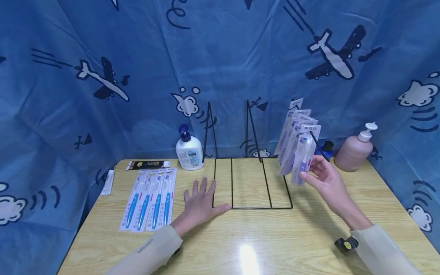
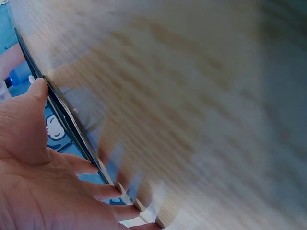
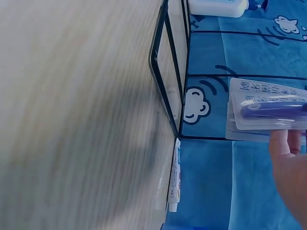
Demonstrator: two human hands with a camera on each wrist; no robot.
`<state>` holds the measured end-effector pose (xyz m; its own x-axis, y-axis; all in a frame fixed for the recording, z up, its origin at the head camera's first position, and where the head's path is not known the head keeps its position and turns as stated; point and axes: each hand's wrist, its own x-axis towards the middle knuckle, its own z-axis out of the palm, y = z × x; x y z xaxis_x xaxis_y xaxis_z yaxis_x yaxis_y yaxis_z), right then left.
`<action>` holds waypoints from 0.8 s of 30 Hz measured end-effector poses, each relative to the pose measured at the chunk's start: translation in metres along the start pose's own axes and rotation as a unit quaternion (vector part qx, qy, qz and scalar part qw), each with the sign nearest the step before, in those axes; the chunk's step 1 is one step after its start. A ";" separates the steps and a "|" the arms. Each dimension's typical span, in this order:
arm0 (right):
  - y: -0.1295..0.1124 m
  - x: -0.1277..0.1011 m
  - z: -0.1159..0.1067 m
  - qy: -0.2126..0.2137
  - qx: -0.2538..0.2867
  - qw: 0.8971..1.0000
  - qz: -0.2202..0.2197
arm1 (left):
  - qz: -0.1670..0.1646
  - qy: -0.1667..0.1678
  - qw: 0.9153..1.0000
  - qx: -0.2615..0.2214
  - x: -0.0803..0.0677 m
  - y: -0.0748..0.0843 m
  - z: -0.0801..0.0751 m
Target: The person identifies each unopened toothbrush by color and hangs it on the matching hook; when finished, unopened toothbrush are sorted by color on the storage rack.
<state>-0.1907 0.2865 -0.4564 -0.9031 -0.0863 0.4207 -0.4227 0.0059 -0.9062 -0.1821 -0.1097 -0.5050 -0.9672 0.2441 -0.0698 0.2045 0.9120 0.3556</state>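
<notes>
The left hand lies flat with fingers spread on the pale wood-grain tabletop, its thumb touching the front corner of the thin black wire rack. The right hand reaches with relaxed fingers to the frontmost of the purple toothbrushes in glossy card-and-plastic blister packs hanging from the rack's right hook; whether it pinches the pack I cannot tell. Four blue toothbrush packs lie in a flat row left of the left hand. Print on the packs is too small to read. Behind stand a white pump bottle with a blue cap and a rounded pink pump bottle.
</notes>
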 end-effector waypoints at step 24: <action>0.016 -0.033 -0.006 -0.141 -0.251 0.955 0.065 | 0.004 -0.003 1.000 -0.015 -0.002 -0.001 -0.003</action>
<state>-0.1681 0.2957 -0.4842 -0.9238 -0.3178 0.2136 -0.3557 0.5059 -0.7858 -0.1812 -0.1122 -0.5027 -0.9644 0.2542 -0.0728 0.2081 0.8996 0.3840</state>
